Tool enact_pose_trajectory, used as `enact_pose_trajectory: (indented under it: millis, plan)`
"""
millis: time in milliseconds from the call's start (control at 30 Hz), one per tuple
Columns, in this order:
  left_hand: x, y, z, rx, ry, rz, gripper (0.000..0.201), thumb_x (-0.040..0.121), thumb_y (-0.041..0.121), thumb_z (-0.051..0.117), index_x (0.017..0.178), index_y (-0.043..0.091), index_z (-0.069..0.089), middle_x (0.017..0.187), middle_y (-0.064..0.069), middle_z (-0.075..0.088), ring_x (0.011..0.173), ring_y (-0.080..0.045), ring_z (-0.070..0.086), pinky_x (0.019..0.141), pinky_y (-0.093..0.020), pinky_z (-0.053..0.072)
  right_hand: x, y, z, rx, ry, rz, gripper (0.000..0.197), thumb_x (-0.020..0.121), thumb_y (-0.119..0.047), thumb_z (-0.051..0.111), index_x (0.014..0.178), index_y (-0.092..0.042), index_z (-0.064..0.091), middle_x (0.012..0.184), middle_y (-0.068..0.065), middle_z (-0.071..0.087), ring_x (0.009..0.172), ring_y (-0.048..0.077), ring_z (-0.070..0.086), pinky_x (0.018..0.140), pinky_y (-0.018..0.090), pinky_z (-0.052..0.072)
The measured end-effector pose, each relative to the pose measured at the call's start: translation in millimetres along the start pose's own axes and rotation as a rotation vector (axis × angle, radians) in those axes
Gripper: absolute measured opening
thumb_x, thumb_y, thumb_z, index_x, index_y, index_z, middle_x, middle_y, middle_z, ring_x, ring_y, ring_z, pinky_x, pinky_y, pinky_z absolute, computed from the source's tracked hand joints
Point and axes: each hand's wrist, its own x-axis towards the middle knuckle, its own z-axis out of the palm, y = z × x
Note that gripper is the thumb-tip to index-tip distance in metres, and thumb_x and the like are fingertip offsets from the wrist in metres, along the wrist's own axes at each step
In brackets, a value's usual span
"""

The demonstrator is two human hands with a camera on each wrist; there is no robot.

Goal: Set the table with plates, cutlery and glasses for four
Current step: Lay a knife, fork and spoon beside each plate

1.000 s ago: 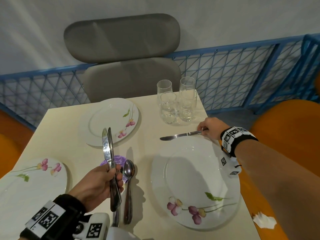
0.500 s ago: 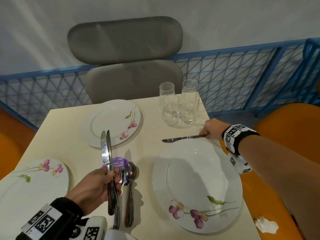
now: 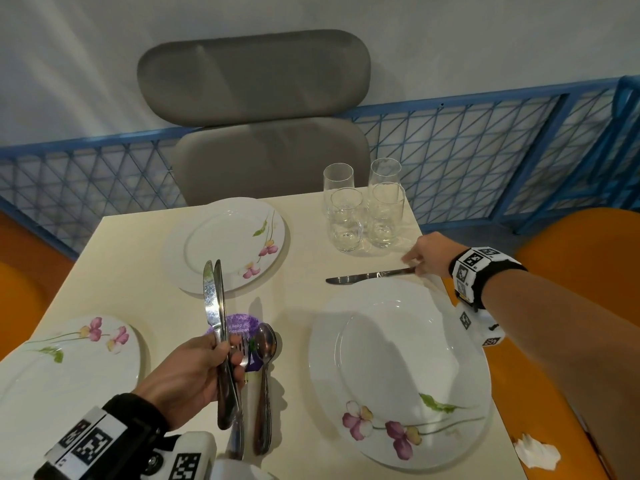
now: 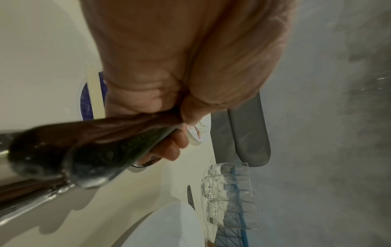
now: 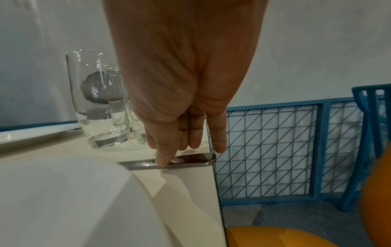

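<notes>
My left hand (image 3: 225, 355) grips two table knives (image 3: 213, 299) by their handles (image 4: 95, 150), blades pointing up over the table's middle. A spoon (image 3: 265, 344) lies on the table just right of that hand, and a fork beside it is mostly hidden. Straight fingers of my right hand (image 3: 412, 265) point down at the table's right edge. One fingertip (image 5: 165, 160) touches the handle of a third knife (image 3: 367, 276), which lies flat beyond the near right plate (image 3: 398, 368). Two more flowered plates sit at the far side (image 3: 225, 244) and at the left (image 3: 62, 368). Several glasses (image 3: 363, 209) stand grouped at the far right corner.
A grey chair (image 3: 252, 133) stands beyond the cream table (image 3: 138, 271), with a blue mesh fence (image 3: 485, 150) behind it. Orange seats flank both sides; a crumpled tissue (image 3: 536, 452) lies on the right one. A purple sticker (image 3: 239, 323) marks the table's centre.
My right hand has loosened from gripping the lying knife's handle to straight fingers touching it. The left hand still holds its two knives upright in about the same place.
</notes>
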Motion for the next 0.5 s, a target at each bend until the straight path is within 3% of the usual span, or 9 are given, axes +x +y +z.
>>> enact_pose_trajectory:
  millis: [233,500]
  plan:
    - [2.8,-0.6,-2.3,-0.004,0.016,-0.004,0.020,0.101,0.003,0.032,0.105,0.000,0.052,0.071,-0.013,0.051,0.062,-0.028,0.051,0.070,-0.044,0.044,-1.1,4.1,0.1,-0.089,-0.062,0.030,0.032,0.088,-0.010,0.061,0.116,-0.021,0.070,0.106,0.001,0.069,0.095,0.017,0.060,0.086,0.022,0.049]
    - [3.3,0.1,-4.5,0.015,0.020,0.000,0.020,0.101,0.003,0.032,0.105,-0.001,0.052,0.070,-0.014,0.052,0.062,-0.028,0.052,0.070,-0.045,0.044,0.5,-0.1,-2.6,-0.080,-0.080,0.056,0.028,0.088,-0.015,0.064,0.115,-0.019,0.071,0.106,0.004,0.070,0.099,0.019,0.062,0.091,0.027,0.051]
